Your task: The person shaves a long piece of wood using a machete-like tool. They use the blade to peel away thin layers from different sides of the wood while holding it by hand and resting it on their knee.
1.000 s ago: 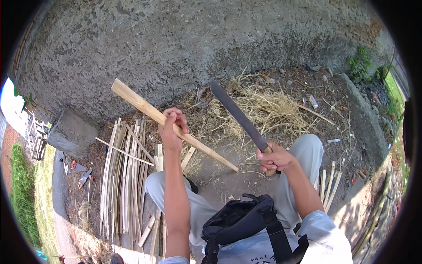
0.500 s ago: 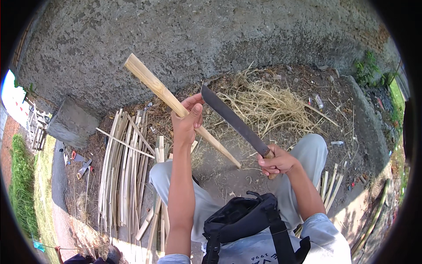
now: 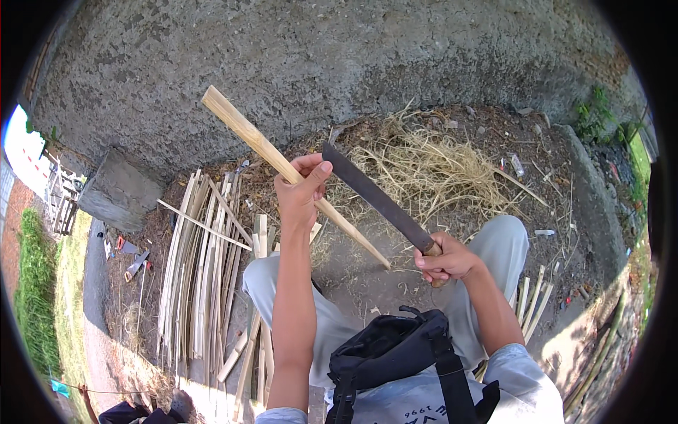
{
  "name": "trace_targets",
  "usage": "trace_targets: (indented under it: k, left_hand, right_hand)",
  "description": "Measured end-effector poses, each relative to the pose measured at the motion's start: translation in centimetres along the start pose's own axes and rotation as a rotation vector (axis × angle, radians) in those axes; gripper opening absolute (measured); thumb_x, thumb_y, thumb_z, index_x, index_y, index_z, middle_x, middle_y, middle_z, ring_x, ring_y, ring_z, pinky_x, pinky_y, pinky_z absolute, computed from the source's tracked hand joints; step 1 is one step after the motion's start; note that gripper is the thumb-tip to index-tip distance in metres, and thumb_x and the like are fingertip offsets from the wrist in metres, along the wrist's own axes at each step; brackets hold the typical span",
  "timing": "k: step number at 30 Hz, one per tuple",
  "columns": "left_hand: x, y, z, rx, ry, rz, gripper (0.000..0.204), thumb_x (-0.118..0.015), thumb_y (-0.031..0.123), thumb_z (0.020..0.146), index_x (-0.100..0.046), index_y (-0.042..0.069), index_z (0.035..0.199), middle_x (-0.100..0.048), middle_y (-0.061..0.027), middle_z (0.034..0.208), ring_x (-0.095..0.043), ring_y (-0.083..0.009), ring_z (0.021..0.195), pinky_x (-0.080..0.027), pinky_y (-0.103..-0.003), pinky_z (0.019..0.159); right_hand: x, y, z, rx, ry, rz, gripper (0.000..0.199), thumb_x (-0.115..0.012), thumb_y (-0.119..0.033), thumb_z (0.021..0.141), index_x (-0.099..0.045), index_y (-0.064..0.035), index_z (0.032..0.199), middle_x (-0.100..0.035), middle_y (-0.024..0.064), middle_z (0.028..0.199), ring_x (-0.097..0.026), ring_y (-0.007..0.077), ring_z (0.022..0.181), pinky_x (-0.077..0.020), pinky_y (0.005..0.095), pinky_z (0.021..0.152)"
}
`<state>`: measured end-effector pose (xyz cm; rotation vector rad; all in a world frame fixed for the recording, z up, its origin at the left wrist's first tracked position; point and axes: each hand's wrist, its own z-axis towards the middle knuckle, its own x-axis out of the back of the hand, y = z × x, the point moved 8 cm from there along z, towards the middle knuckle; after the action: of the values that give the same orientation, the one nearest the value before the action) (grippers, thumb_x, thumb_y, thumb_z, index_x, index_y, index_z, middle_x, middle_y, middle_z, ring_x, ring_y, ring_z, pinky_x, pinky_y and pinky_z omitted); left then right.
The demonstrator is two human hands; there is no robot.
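Observation:
My left hand point(image 3: 301, 192) is closed around the middle of a pale split strip of wood or bamboo point(image 3: 244, 130). The strip slants from its wide end at the upper left to a narrow end low over the ground between my knees. In my right hand point(image 3: 446, 260) is the wooden handle of a machete point(image 3: 374, 196). Its long dark blade points up and left, with the squared tip close beside my left thumb. Blade and strip do not cross, and a gap between them widens toward the handle.
A heap of fibrous shavings point(image 3: 438, 169) lies before me under a rough wall point(image 3: 296, 63). Many long strips point(image 3: 205, 275) are stacked on my left, near a concrete block point(image 3: 121, 191) and handsaws point(image 3: 136, 266). More strips point(image 3: 534, 304) lie right. Another person point(image 3: 145, 411) is at lower left.
Both hands keep their grips and almost their places. The whole view has shifted slightly, and the person at the lower left shows a little more.

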<state>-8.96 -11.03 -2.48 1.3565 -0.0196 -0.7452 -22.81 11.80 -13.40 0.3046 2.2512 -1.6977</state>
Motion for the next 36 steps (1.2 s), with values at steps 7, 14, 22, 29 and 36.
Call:
trace_targets:
  k: [7, 14, 22, 29, 36]
  left_hand:
    - [0.3, 0.4, -0.2, -0.014, -0.021, 0.014, 0.021, -0.075, 0.002, 0.076, -0.064, -0.003, 0.094, -0.060, -0.0030, 0.069, -0.042, -0.0049, 0.044, -0.032, -0.019, 0.042]
    - [0.6, 0.3, -0.1, 0.002, -0.025, -0.015, 0.025, -0.077, 0.004, 0.073, -0.064, -0.003, 0.093, -0.059, -0.0015, 0.067, -0.044, -0.0050, 0.046, -0.033, -0.019, 0.042]
    - [0.7, 0.1, 0.0, -0.002, -0.050, -0.046, 0.024, -0.075, 0.003, 0.074, -0.064, -0.004, 0.094, -0.062, -0.0038, 0.072, -0.044, -0.0049, 0.046, -0.034, -0.019, 0.043]
    - [-0.3, 0.2, -0.3, -0.004, -0.085, -0.089, 0.026, -0.073, 0.001, 0.075, -0.063, -0.006, 0.098, -0.066, -0.0082, 0.080, -0.045, -0.0045, 0.047, -0.035, -0.019, 0.042]
    - [-0.5, 0.8, -0.2, -0.011, -0.099, -0.154, 0.023, -0.063, -0.002, 0.082, -0.057, -0.004, 0.104, -0.064, -0.0100, 0.093, -0.051, -0.0079, 0.055, -0.042, -0.022, 0.049]
  right_hand:
    - [-0.1, 0.0, 0.1, 0.005, 0.004, -0.005, 0.020, -0.073, -0.013, 0.082, -0.056, -0.0029, 0.086, -0.049, -0.0013, 0.054, -0.043, 0.0052, 0.039, -0.0455, 0.0251, 0.050]
    - [-0.2, -0.3, 0.1, 0.011, 0.003, -0.027, 0.019, -0.073, -0.013, 0.082, -0.057, -0.0031, 0.086, -0.050, -0.0013, 0.057, -0.043, 0.0048, 0.040, -0.0459, 0.0243, 0.050]
    - [-0.3, -0.5, 0.1, 0.025, -0.002, -0.022, 0.018, -0.072, -0.013, 0.083, -0.057, -0.0031, 0.085, -0.052, -0.0013, 0.060, -0.044, 0.0042, 0.040, -0.0477, 0.0251, 0.053]
    - [-0.1, -0.6, -0.1, 0.029, 0.016, -0.019, 0.018, -0.071, -0.013, 0.083, -0.057, -0.0033, 0.085, -0.052, -0.0014, 0.060, -0.044, 0.0043, 0.040, -0.0479, 0.0253, 0.053]
    - [-0.1, -1.2, -0.1, 0.063, 0.087, -0.034, 0.018, -0.071, -0.014, 0.083, -0.057, -0.0029, 0.084, -0.051, -0.0007, 0.057, -0.045, 0.0048, 0.040, -0.0459, 0.0244, 0.050]
